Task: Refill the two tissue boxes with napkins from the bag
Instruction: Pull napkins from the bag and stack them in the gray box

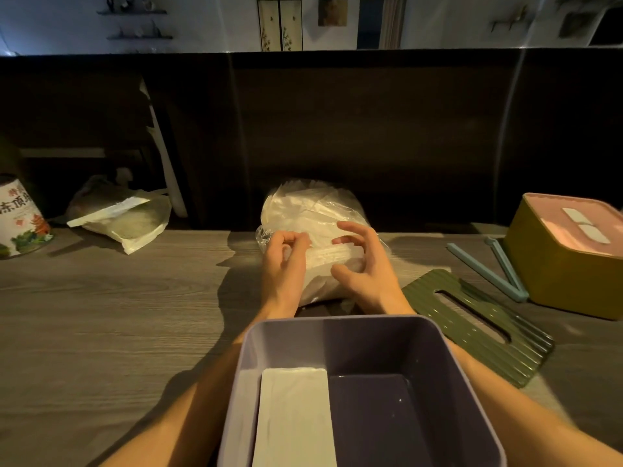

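Note:
A clear plastic bag of white napkins (310, 210) lies in the middle of the wooden table. Both my hands are at its near side on a white stack of napkins (332, 256): my left hand (285, 261) pinches its left end, and my right hand (364, 261) curls around its right end. Close in front of me stands an open purple tissue box (381, 338) with one white napkin stack (295, 419) lying in its left half. A yellow tissue box with a pink slotted lid (566, 261) stands at the right.
A green ribbed lid with a slot (482, 326) lies flat right of the purple box. Pale blue bag clips (495, 269) rest beside the yellow box. At the left stand a printed tin (20, 220) and another plastic bag with paper (124, 217). A dark partition rises behind.

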`<state>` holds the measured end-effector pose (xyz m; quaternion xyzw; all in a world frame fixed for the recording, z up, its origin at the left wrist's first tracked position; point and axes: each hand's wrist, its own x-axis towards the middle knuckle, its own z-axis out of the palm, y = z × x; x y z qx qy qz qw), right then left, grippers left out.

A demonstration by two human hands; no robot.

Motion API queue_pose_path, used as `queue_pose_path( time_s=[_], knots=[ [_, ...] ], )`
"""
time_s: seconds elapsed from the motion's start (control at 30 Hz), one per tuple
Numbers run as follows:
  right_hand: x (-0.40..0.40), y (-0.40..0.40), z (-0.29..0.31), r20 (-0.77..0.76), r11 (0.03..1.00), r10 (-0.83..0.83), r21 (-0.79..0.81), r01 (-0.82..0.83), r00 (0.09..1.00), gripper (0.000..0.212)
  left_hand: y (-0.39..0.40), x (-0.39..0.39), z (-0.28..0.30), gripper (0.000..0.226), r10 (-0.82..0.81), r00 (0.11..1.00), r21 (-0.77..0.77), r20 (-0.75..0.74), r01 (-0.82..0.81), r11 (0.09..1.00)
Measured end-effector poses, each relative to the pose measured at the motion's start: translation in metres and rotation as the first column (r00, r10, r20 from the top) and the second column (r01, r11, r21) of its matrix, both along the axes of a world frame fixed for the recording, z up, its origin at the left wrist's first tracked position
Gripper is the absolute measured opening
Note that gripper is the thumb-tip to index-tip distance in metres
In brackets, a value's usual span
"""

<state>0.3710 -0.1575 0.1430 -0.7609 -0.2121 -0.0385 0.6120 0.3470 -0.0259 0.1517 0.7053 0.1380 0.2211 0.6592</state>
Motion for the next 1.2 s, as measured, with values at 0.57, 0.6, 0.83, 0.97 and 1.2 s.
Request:
queue_pose_path(
  time_s=[0.57,0.6,0.83,0.97,1.2],
  knots=[
    [0.001,-0.003,0.003,0.063,0.998,0.031,-0.055,-0.028,0.998,0.061,0.005,-0.003,0.004,0.025,0.02,1.0,0.036,-0.011,-0.02,0.999],
    [0.0,-0.002,0.003,0.058,0.997,0.055,-0.06,-0.051,0.997,0.063,0.005,-0.003,0.004,0.025,0.016,1.0,0.033,-0.004,-0.016,0.999],
    [0.001,-0.004,0.005,0.024,0.971,0.18,-0.162,-0.174,0.983,0.08,0.009,-0.005,0.009,0.042,-0.111,0.992,0.007,-0.053,0.111,0.994],
    [0.014,-0.029,0.011,-0.013,0.925,0.229,-0.308,-0.221,0.973,0.08,0.033,-0.008,0.022,0.058,-0.321,0.911,0.407,-0.261,0.405,0.819],
    [0.02,-0.043,0.023,-0.023,0.821,0.282,-0.512,-0.253,0.959,0.076,0.063,-0.006,0.02,0.041,-0.491,0.831,0.575,-0.262,0.543,0.612]
  ],
)
